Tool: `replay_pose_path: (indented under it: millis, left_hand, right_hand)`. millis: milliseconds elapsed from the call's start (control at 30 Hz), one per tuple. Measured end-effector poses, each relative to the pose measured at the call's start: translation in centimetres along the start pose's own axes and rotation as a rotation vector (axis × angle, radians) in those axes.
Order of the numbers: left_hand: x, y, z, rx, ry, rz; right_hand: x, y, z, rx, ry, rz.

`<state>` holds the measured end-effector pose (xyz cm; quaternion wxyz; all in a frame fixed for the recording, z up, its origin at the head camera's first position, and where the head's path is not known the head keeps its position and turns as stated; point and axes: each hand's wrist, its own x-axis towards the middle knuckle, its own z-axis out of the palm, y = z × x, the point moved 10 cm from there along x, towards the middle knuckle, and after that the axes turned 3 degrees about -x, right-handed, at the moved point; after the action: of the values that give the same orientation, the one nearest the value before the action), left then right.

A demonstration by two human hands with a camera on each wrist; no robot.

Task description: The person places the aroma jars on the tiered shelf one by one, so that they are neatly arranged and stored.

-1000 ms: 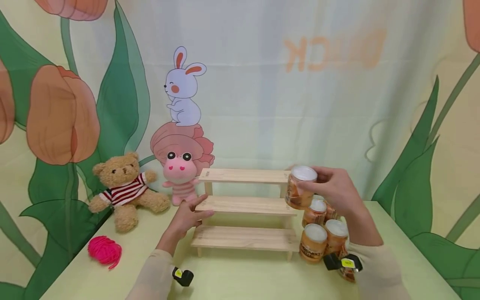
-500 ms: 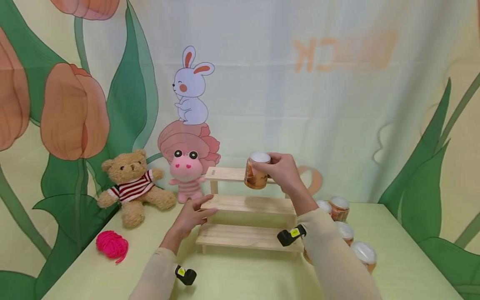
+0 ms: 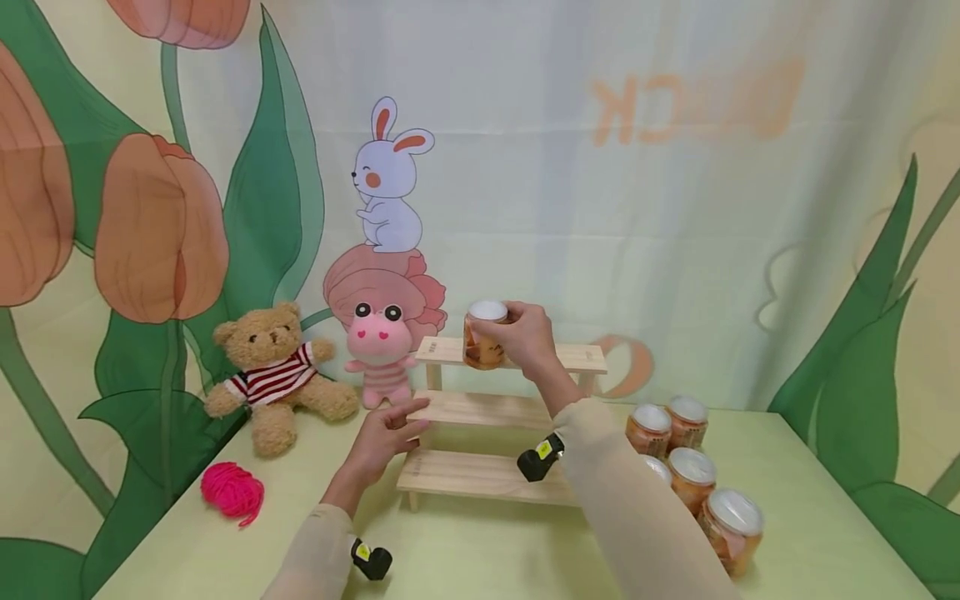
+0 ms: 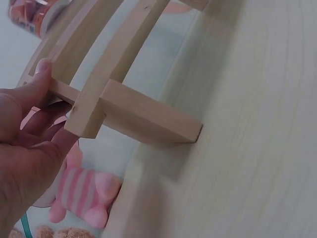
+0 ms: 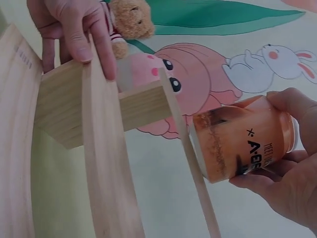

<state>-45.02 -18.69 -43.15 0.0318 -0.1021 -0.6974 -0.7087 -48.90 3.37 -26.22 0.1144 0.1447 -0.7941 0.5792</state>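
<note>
My right hand [image 3: 525, 333] pinches an orange-labelled can [image 3: 480, 352] high on its side, thumb against fingers, its pale lid [image 3: 487, 311] uppermost; it is at the front of the rack's top shelf [image 3: 577, 357], left of the middle, and I can't tell whether its base touches the wood. My left hand [image 3: 381, 435] grips the wooden rack [image 3: 465, 475] by the left end of its middle shelf [image 3: 480, 410]. The can looks stiff-walled and smooth, probably easy to lift but a bit slippery, so I'd hold it round the upper sides, leaving the base free. The shelf is narrow, so its front edge could catch the base. Bare board runs to either side of the can; the pink plush toy [image 3: 380, 337] sits near the left end, while the other cans [image 3: 693, 475] stand well apart on the counter [image 3: 465, 550].
</note>
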Motion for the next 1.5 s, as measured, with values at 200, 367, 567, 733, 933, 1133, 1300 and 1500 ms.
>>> replay_pose_path:
  millis: [200,367,567,733,933,1133,1300,1500]
  left_hand:
    - [-0.2,0.3,-0.1,-0.002,0.07,0.052]
    - [-0.7,1.0,0.4,0.038,0.082,0.107]
    - [-1.1,1.0,-0.2,0.051,0.13,0.099]
    - [-1.0,0.9,0.1,0.027,0.116,0.083]
    - [-0.7,0.5,0.5,0.005,0.101,0.081]
    - [-0.7,0.4,0.7,0.014,0.122,0.073]
    - [-0.7,0.3,0.6,0.021,0.129,0.062]
    - [-0.7,0.5,0.0,0.038,0.136,0.074]
  right_hand:
    - [0.2,-0.3,2.2,0.014,-0.051,-0.033]
    - [0.0,-0.2,3.1,-0.032,-0.112,-0.015]
    - [-0.1,-0.3,4.5,-0.112,-0.188,-0.021]
    - [0.4,0.0,4.7,-0.17,-0.133,-0.035]
    - [0.9,0.4,4.7,-0.18,-0.088,-0.064]
    - [0.7,1.2,4.1,-0.157,-0.077,-0.01]
    - [-0.6,0.7,1.6,-0.099,-0.025,0.039]
    - [-3.4,-1.9,-2.5,-0.101,-0.032,-0.031]
